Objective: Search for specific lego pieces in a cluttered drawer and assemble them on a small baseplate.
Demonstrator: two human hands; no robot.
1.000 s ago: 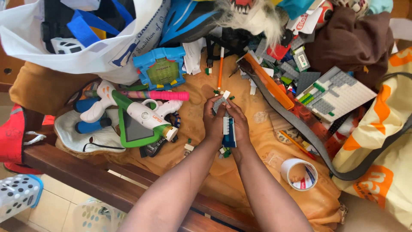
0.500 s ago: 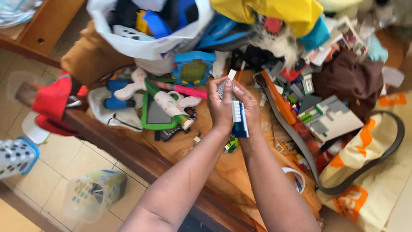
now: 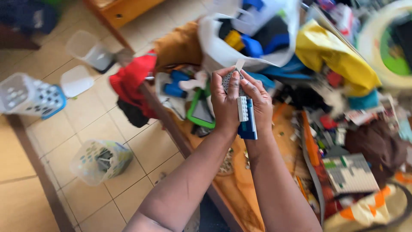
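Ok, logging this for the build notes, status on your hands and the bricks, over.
Left hand and right hand both clamped on a blue and white brick assembly, grey studded plate on top. Held above the orange cloth. Loose toy clutter all around, nothing between the hands.

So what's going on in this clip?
A person is pressing building bricks together with both hands above a cluttered table. The left hand and right hand jointly grip a blue and white brick assembly with a grey studded plate on top. Toys, bags and loose bricks lie around.
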